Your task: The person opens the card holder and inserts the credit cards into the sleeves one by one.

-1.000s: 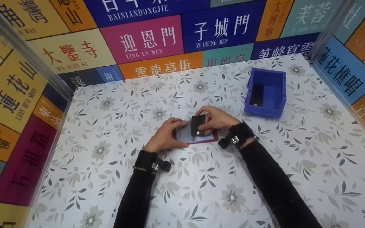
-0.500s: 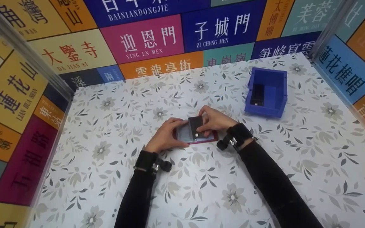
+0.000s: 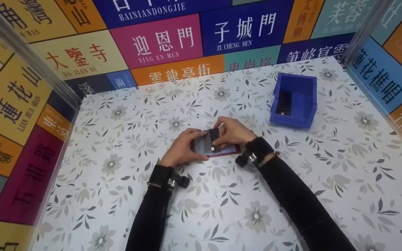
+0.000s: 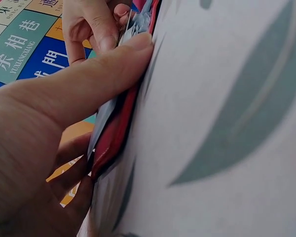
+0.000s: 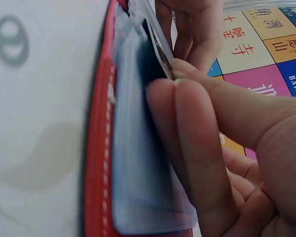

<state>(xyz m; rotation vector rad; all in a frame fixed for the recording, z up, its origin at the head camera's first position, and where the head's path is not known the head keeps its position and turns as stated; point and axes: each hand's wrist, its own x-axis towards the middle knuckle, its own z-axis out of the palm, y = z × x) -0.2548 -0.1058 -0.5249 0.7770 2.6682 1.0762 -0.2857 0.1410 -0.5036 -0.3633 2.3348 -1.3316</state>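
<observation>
A red card holder (image 3: 238, 149) with clear plastic sleeves (image 5: 138, 177) lies open on the table. My left hand (image 3: 183, 148) holds its left side, thumb along the near edge and fingers at the far edge. In the left wrist view, that thumb (image 4: 113, 69) presses on the red border. My right hand (image 3: 234, 131) pinches a thin dark card (image 3: 215, 134) with a small white mark at its lower corner. The card's left part looks greyer, under a clear sleeve; its right edge is between my right thumb and fingers (image 5: 187, 113).
A blue plastic bin (image 3: 293, 120) stands at the back right, with another dark card-like piece (image 3: 284, 103) inside. Flower-patterned cloth covers the table (image 3: 134, 139). Panels with large printed characters (image 3: 166, 42) wall the back and both sides.
The dark card has moved left with my right hand, and its left part now lies under the clear sleeve. My left hand has stayed on the card holder.
</observation>
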